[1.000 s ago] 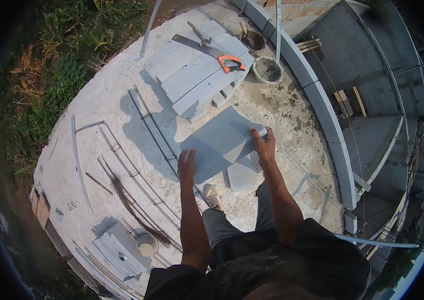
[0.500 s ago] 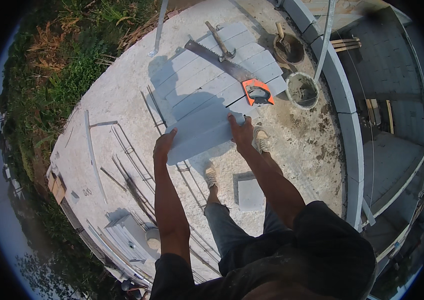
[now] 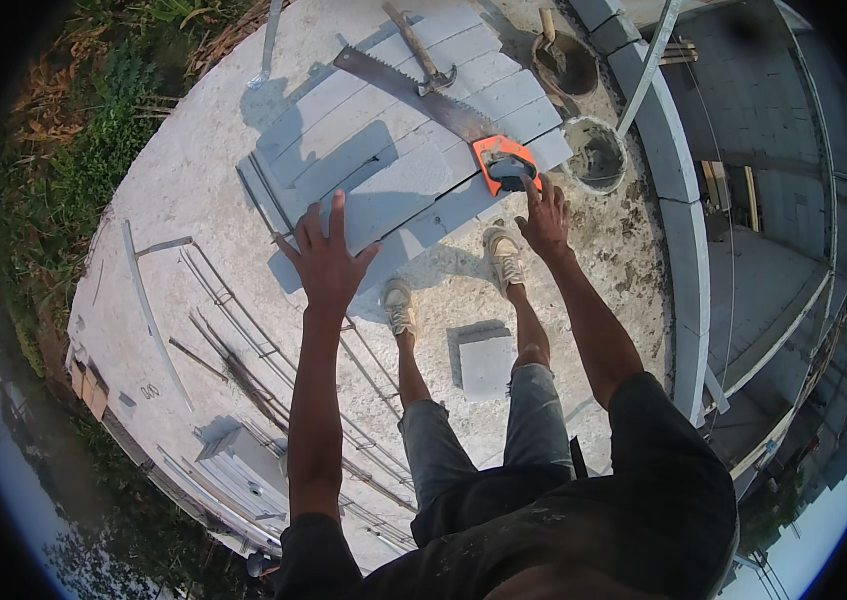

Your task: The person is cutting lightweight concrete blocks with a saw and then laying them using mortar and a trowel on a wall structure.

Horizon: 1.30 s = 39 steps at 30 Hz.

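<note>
Head view, from near to far: between the shins, a square-faced concrete block (image 3: 487,368) flat on the pale slab (image 3: 604,300), with lace-up shoes (image 3: 399,308) set apart just beyond, probably for balance. Holding nothing in the left hand (image 3: 324,262), fingers fanned over the near left end of the long grey block (image 3: 399,195) at the near edge of the block stack (image 3: 479,78); unable to tell whether touching. Gripping nothing with the right hand (image 3: 546,222) either, fingers loosely extended at the near right edge of the orange-framed handsaw (image 3: 434,105) handle, contact unclear. Saw laid flat across the stack, handle toward the near right, presumably for steadiness and easy reach. Farther, on the same stack, a claw hammer (image 3: 412,42), likely kept handy there. Right of the stack, a mortar bucket (image 3: 624,155), seemingly close for convenience; beyond, a darker bucket (image 3: 584,70) with a trowel (image 3: 548,28) inside, handle up, perhaps for quick grasping.
</note>
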Motion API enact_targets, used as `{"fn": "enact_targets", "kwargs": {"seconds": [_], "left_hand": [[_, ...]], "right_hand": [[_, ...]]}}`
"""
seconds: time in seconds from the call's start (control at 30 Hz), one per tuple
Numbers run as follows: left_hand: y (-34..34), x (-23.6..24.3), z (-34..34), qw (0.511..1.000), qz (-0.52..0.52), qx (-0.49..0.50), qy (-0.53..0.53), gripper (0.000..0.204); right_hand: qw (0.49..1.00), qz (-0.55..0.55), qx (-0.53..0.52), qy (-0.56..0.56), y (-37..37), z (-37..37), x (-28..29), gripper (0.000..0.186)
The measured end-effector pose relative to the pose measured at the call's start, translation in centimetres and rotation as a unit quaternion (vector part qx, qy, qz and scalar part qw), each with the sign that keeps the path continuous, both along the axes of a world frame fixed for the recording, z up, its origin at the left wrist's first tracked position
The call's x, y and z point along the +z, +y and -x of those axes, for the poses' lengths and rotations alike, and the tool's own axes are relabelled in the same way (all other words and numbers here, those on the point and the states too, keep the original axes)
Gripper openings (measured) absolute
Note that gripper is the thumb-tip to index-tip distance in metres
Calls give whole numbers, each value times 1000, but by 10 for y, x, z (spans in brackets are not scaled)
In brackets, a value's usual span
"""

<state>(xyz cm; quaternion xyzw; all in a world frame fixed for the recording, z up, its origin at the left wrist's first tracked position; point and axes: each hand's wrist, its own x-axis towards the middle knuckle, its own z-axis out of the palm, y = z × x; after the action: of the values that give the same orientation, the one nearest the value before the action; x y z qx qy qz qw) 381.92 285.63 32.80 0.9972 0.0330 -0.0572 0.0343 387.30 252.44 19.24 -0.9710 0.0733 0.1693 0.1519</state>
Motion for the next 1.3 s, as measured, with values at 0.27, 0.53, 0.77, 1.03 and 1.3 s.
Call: {"fn": "enact_targets", "kwargs": {"seconds": [0.27, 0.53, 0.77, 1.03, 1.3], "left_hand": [[-15, -30, -35, 985, 114, -127, -20, 101], [10, -27, -82, 985, 129, -36, 108, 98], [14, -35, -74, 983, 163, -25, 84, 83], [-27, -61, -67, 975, 67, 11, -213, 38], [-61, -36, -64, 971, 95, 59, -209, 34]], "right_hand": [[916, 78, 350, -179, -13, -31, -13, 34], [931, -340, 129, 40, -4, 8, 102, 43], [895, -427, -40, -119, 12, 100, 233, 28], [952, -289, -102, 10, 30, 167, 285, 21], [970, -231, -66, 47, 16, 192, 273, 26]]}}
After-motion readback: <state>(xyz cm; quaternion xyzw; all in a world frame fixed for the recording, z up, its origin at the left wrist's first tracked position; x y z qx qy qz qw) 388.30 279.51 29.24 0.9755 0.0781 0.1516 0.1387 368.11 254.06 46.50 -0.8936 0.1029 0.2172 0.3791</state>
